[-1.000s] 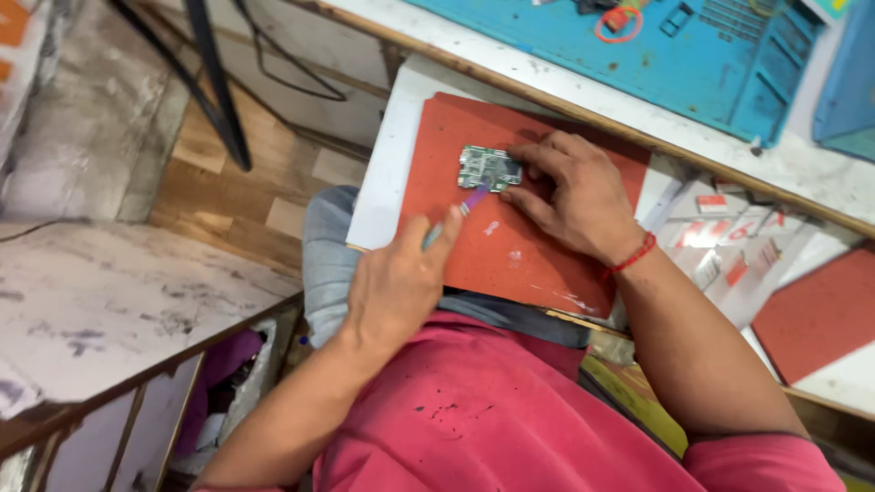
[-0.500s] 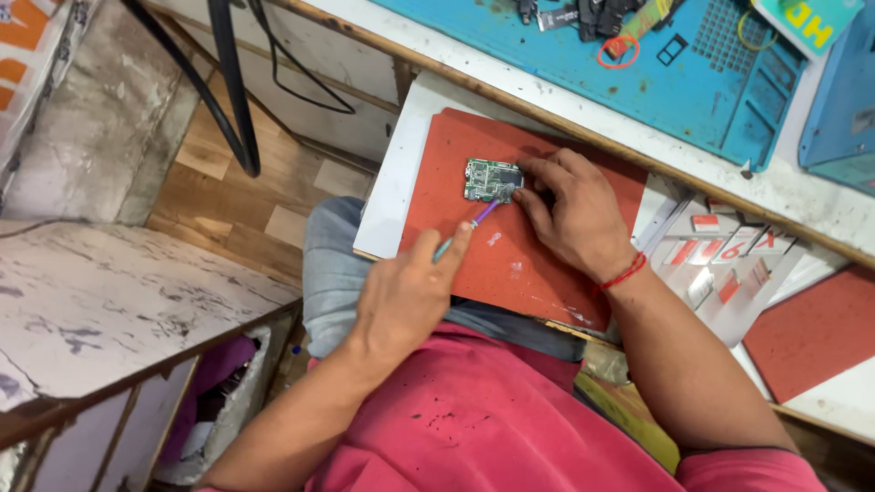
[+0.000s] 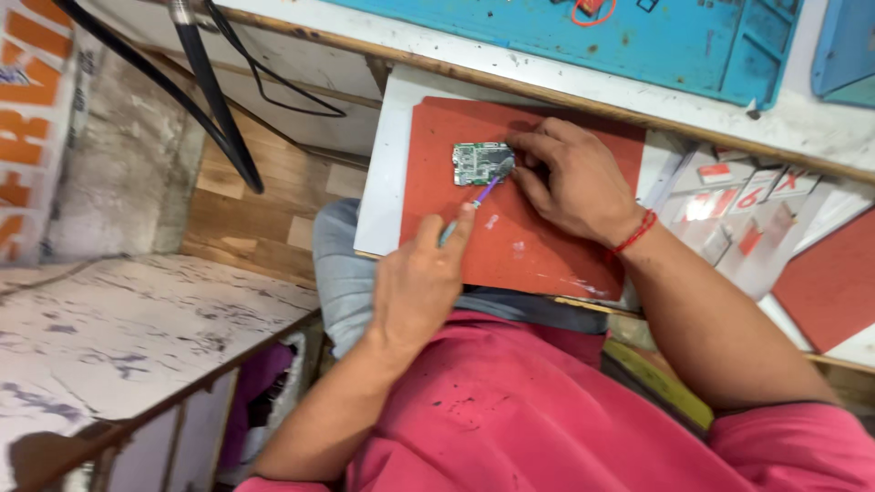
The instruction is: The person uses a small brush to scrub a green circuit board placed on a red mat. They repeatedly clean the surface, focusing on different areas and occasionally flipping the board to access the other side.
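Observation:
A small green circuit board point(image 3: 474, 162) lies on a red mat point(image 3: 519, 255) that rests on a white board across my lap. My right hand point(image 3: 574, 182), with a red thread at the wrist, presses its fingertips on the circuit board's right edge and pins it down. My left hand point(image 3: 419, 282) is closed around a thin tool with a purple tip point(image 3: 483, 193). The tip touches the lower right corner of the circuit board.
A blue work mat point(image 3: 638, 36) with small parts lies on the bench beyond the red mat. Several white cards with red marks point(image 3: 738, 210) and another red mat point(image 3: 829, 282) are to the right. Black cables point(image 3: 210, 100) hang at left above a marbled shelf point(image 3: 118, 328).
Both hands stay on the circuit board and tool; only the view has shifted slightly. The tool tip remains at the board's edge.

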